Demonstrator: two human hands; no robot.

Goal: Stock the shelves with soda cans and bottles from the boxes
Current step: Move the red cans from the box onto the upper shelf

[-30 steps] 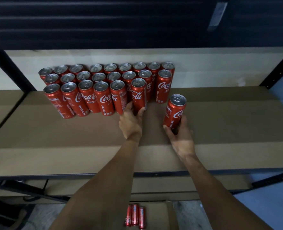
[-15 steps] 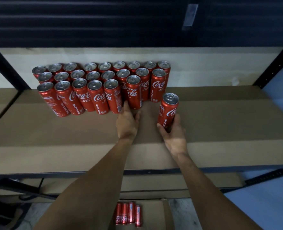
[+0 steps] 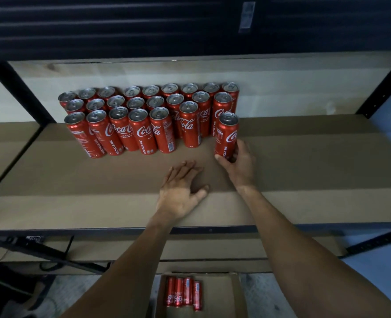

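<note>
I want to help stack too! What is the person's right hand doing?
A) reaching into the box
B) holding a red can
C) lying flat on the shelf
B: the right hand curls round an upright red can, while the left hand lies flat on the shelf.

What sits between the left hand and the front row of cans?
Only bare cardboard shelf, per the head view; the left hand rests flat, short of the front row.

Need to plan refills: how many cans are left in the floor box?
4 cans, lying side by side in the left part of the box below the shelf. The picture's edge cuts the box off, so more may be hidden.
</note>
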